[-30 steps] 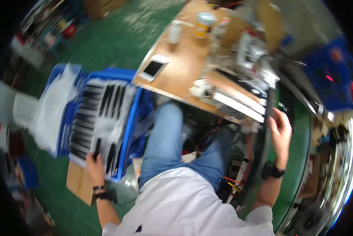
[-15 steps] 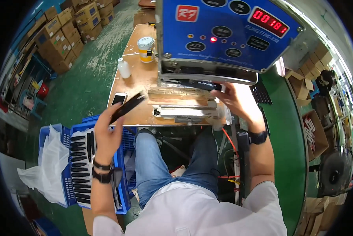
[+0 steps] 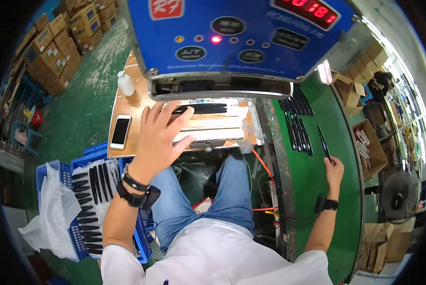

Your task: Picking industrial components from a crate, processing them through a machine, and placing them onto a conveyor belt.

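Observation:
A long, flat black piece lies in the pale fixture below the blue machine's head. My left hand is over that piece's left end, fingers spread; whether the fingertips touch it I cannot tell. Out to the right, my right hand pinches one end of another slim black piece, which points away from me above a green surface. Several similar black pieces lie in rows on that surface, left of the held one.
The blue control box overhangs the fixture. A white phone and a white bottle stand or lie on the wooden table's left side. A blue crate of black pieces is at my left; a fan stands far right.
My right hand has swung from the fixture out to the right, carrying a black piece. My left hand has moved right to the fixture, and the piece it held now lies there. The view has shifted.

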{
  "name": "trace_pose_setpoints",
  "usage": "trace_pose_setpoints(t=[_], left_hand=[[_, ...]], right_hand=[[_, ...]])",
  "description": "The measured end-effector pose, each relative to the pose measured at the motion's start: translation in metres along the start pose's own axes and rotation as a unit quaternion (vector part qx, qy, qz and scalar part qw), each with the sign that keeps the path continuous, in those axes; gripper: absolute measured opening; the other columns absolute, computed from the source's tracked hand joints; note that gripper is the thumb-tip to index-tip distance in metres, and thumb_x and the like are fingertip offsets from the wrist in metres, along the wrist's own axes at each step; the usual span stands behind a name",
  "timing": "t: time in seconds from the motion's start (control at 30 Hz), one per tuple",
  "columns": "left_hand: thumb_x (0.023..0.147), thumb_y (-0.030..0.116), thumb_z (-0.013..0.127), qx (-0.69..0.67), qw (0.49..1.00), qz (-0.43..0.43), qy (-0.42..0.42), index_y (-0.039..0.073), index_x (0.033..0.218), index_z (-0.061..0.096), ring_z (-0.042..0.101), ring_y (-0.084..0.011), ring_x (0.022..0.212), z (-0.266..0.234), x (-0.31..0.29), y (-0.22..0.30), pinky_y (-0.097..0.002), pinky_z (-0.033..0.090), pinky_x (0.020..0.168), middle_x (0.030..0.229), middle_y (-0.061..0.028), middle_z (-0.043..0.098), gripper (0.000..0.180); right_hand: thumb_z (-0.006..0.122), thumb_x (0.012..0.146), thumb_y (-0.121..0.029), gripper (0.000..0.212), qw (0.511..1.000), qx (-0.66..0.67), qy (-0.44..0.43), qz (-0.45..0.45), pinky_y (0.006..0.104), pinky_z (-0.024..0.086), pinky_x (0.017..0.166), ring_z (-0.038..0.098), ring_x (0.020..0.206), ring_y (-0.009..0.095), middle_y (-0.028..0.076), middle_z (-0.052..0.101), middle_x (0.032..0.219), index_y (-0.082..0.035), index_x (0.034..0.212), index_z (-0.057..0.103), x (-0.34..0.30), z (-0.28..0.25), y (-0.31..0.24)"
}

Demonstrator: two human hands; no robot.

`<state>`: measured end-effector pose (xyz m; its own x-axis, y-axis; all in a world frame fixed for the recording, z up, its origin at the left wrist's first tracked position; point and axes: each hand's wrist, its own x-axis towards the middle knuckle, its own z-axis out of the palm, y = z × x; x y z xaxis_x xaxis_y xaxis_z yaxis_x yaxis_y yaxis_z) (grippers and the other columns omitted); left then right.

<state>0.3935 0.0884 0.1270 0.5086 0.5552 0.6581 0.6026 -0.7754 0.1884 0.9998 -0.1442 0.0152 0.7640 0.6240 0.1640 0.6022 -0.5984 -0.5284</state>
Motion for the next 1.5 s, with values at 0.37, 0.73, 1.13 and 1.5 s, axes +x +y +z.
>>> trace_pose_setpoints(t=[0.37, 0.73, 1.13, 1.5], left_hand=[[0.092, 0.017, 0.08, 0.08, 0.799, -0.595, 0.008, 0.0, 0.108, 0.07, 0.068, -0.0323, 0.092, -0.092, -0.355, 0.025, -0.0405, 0.054, 0.08, 0.1, -0.0154, 0.069, 0.026], [0.082, 0.016, 0.085, 0.222, 0.723, -0.645, -0.104, 0.001, 0.103, 0.069, 0.066, -0.0419, 0.091, -0.097, -0.477, 0.083, -0.05, 0.054, 0.082, 0.097, -0.0187, 0.066, 0.03], [0.094, 0.007, 0.081, -0.006, 0.701, -0.685, 0.197, -0.001, 0.117, 0.068, 0.067, -0.0169, 0.098, -0.12, -0.486, 0.051, -0.0308, 0.055, 0.086, 0.11, -0.0071, 0.07, 0.027], [0.088, -0.002, 0.079, -0.134, 0.929, -0.332, 0.089, 0.0, 0.118, 0.074, 0.068, -0.0196, 0.095, -0.076, -0.132, -0.041, -0.0301, 0.055, 0.085, 0.106, -0.0099, 0.068, 0.03]], right_hand=[[0.074, 0.096, -0.015, 0.042, 0.988, -0.053, -0.071, -0.129, 0.0369, 0.053, 0.077, 0.06, 0.077, 0.02, 0.008, 0.065, 0.084, 0.007, 0.131, 0.069, 0.051, 0.062, 0.048], [0.069, 0.1, -0.016, 0.054, 0.964, -0.044, -0.119, -0.235, 0.0338, 0.05, 0.075, 0.055, 0.079, 0.014, 0.005, 0.06, 0.089, 0.001, 0.15, 0.058, 0.087, 0.071, -0.062], [0.071, 0.103, -0.01, 0.038, 0.876, 0.197, -0.225, -0.377, 0.0258, 0.049, 0.074, 0.055, 0.083, 0.008, -0.001, 0.063, 0.099, -0.004, 0.14, 0.068, -0.052, 0.083, -0.302], [0.084, 0.093, -0.019, 0.035, 0.819, 0.11, -0.227, -0.515, 0.0312, 0.05, 0.069, 0.06, 0.076, 0.013, 0.008, 0.067, 0.085, -0.003, 0.122, 0.074, -0.069, 0.085, -0.41]])
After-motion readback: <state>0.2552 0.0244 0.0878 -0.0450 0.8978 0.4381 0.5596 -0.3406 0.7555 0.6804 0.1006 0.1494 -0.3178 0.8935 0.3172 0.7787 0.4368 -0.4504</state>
